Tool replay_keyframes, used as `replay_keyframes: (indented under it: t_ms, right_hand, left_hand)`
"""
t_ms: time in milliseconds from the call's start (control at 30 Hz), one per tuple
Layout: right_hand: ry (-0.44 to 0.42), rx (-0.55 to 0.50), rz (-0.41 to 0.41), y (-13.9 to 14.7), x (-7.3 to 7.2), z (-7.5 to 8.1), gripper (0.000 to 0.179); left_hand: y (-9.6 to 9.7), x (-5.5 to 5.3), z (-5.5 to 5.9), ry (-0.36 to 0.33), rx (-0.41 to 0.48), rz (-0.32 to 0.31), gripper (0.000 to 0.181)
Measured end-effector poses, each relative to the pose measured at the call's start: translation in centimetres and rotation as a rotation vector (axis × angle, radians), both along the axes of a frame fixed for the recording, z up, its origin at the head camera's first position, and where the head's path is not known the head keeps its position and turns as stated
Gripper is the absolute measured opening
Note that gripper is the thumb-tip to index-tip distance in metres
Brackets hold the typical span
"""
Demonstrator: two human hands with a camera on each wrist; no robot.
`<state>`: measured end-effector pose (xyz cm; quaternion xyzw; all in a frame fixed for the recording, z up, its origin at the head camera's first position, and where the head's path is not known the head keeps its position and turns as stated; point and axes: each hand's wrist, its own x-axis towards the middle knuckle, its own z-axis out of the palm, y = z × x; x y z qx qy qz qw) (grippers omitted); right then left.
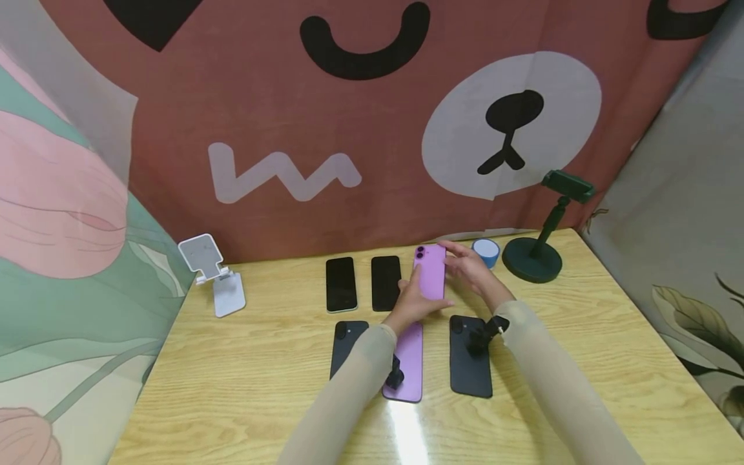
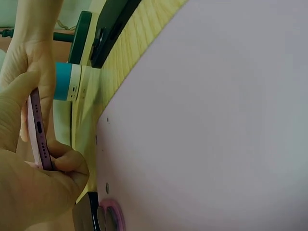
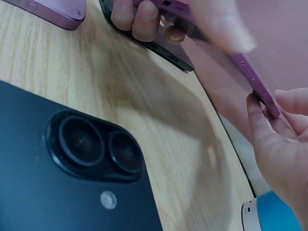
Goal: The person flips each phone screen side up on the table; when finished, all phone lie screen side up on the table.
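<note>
Both hands hold a purple phone (image 1: 431, 272) above the table, its camera side facing me in the head view. My left hand (image 1: 413, 298) grips its lower end, thumb on one side and curled fingers on the other; the left wrist view shows the port edge of this held phone (image 2: 39, 127). My right hand (image 3: 279, 149) pinches the far corner between thumb and fingers. Under my left wrist lies a second purple phone (image 1: 411, 368), back up, partly hidden by the sleeve. A dark phone (image 1: 472, 361) lies back up beneath my right wrist.
Two phones, a left one (image 1: 341, 285) and a right one (image 1: 385, 284), lie dark screen up farther back. Another dark phone (image 1: 347, 339) is partly behind the left sleeve. A white stand (image 1: 229, 294), blue-and-white cylinder (image 1: 485, 252) and dark green stand (image 1: 533, 259) line the back.
</note>
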<state>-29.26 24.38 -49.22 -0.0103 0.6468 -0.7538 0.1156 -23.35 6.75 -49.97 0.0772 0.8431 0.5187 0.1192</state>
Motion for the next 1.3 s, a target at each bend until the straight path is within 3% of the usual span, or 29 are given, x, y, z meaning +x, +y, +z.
replay_keyframes:
  t_ms: [167,333,533,700,933,1067,1300]
  right_hand:
    - [-0.007,-0.068,0.027,-0.3,0.7,1.0,0.056]
    - [-0.001,-0.104,-0.009,-0.4,0.8,0.7,0.057]
    - [0.044,-0.154,-0.028,-0.7,0.4,-0.5,0.057]
    - [0.036,-0.11,-0.041,-1.0,0.5,-0.7,0.056]
    - [0.011,-0.161,-0.048,-1.2,0.7,-0.9,0.061]
    - [0.007,-0.227,-0.036,-1.3,0.6,-1.0,0.065]
    - [0.017,-0.243,-0.038,-1.3,0.7,-1.2,0.067]
  left_hand:
    - [-0.2,0.2,0.0,-0.016,-0.032,0.005,0.091]
    - [0.0,0.4,0.4,-0.05,0.019,0.017,0.068]
    - [0.0,0.2,0.2,-0.029,0.085,-0.043,0.056]
    - [0.0,0.0,0.4,-0.028,0.136,-0.081,0.05]
    - [-0.2,-0.2,0.9,-0.174,0.405,-0.11,0.052]
    - [-0.4,-0.4,0.8,-0.263,0.55,-0.122,0.052]
    - [-0.9,-0.6,0.7,-0.388,0.803,-0.133,0.051]
